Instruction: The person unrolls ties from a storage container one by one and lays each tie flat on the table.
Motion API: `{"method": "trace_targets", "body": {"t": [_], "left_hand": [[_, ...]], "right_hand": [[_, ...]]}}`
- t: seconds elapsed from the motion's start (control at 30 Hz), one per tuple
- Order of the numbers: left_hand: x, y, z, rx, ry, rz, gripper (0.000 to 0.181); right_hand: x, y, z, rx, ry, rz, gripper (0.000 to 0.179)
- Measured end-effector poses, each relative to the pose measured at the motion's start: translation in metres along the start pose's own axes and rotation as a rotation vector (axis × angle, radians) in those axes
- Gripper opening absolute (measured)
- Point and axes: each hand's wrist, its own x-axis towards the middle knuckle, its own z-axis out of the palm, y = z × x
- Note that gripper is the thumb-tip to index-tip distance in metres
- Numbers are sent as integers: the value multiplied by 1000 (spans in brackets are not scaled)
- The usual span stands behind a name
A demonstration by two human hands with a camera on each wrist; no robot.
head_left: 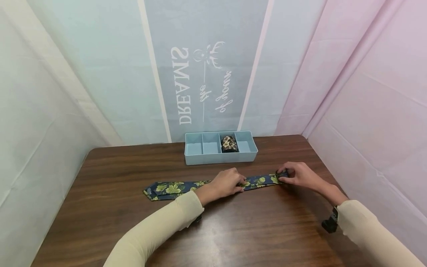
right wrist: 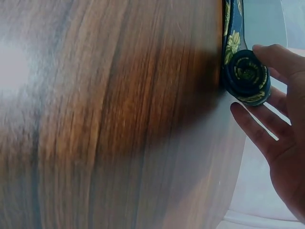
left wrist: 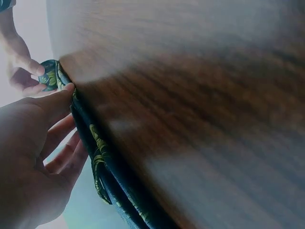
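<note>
A navy necktie (head_left: 170, 188) with yellow-green flowers lies lengthwise across the wooden table, its pointed wide end at the left. Its right end is wound into a roll, whose spiral side (right wrist: 247, 71) shows in the right wrist view. My right hand (head_left: 300, 175) grips this roll between thumb and fingers. Partway along the flat length, my left hand (head_left: 225, 183) holds the tie, thumb at the near edge and fingers across to the far side. Part of the tie is hidden beneath the left hand and wrist.
Behind the tie stands a light blue tray (head_left: 218, 158) divided into several compartments. One holds a rolled dark floral piece of fabric (head_left: 229, 144). The brown table (head_left: 233, 230) meets printed cloth hangings (head_left: 116, 74) at the back and sides.
</note>
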Motion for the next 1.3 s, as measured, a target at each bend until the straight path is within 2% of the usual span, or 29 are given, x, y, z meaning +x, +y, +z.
{"method": "trace_targets", "body": {"t": [0.23,0.43,0.83,1.17,1.3], "left_hand": [[-1,-2,3,12,-4,-5,28],[-2,-2,3,10,-18,-15,29],[-7,-3,-2,-1,-22,-35,29],[-14,-7,-4,-28,-23,-41,28],[-15,-9,-2,-25,-24,-42,29]], "right_hand": [[-4,5,-5,56,-28,-29,31],[-7,7,-7,63,-33,-64,33],[-8,10,-7,43,-6,14,28],[-9,12,-13,67,-65,30,31],[-11,15,-15,32,-82,23,31]]}}
